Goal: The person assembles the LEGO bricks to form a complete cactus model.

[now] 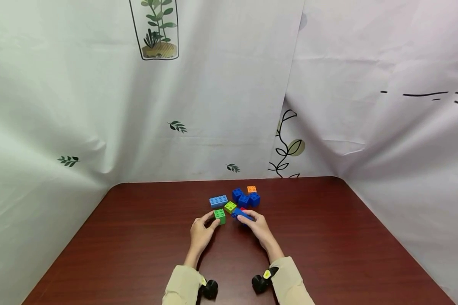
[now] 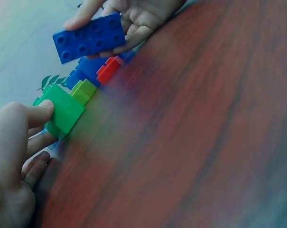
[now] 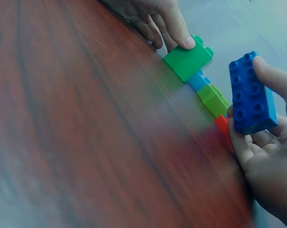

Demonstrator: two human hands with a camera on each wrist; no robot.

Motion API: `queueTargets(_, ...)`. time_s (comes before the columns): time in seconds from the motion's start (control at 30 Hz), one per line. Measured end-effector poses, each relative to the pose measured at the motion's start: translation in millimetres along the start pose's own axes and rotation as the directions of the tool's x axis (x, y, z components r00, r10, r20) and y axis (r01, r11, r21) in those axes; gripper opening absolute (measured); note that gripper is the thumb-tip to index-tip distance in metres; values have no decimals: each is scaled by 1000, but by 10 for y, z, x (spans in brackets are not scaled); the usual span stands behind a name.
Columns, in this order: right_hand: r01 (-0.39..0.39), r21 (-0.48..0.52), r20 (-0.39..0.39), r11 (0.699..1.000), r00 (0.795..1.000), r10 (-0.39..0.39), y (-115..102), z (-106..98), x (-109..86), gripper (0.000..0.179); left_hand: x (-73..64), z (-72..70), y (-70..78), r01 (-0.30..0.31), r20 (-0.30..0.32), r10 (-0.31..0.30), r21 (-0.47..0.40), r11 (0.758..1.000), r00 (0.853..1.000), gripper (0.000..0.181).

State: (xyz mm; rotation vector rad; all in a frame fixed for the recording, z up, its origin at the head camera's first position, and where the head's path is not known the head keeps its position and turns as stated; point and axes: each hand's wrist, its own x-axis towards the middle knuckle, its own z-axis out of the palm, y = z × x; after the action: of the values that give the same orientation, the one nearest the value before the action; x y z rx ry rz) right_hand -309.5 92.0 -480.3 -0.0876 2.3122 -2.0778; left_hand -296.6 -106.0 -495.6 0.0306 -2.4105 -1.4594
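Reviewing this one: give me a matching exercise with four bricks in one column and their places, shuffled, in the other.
1. green brick
2. dark blue eight-stud brick
3. orange brick
4. light blue brick

A. held in the right hand
B. leftmost brick not being held
C. held in the left hand
D. farthest back of all

Pairs: 1-C; 2-A; 3-D; 4-B

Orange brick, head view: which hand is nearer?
Right. The right hand is in front of the orange brick, roughly in line with it; the left hand is farther off, in front and to its left.
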Motion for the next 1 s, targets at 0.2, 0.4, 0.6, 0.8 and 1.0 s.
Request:
queueTargets(0.2, -45, 162, 30, 986, 999, 41, -11, -12, 34, 39, 23, -59, -3, 20, 24, -19, -52, 998, 1000, 38)
queueTargets(0.4, -56, 248, 25, 967, 998, 52, -24, 12, 32, 35, 30, -79, -45, -20, 36, 21, -24, 1000, 999, 39)
queueTargets(0.6, -69, 230, -1, 971, 997, 71, -25, 53, 38, 38, 27, -94, -68, -33, 54, 33, 13, 999, 998, 39)
queueTargets(0.8, -47, 194, -30, 980, 998, 54, -60, 98, 86, 45, 36, -53, -38, -54, 46, 52, 39, 998, 998, 38)
queueTargets(1.0, -37, 135, -31, 990, 999, 42, -153, 173, 124, 47, 29, -1, -12, -67, 19, 66, 78, 995, 998, 38)
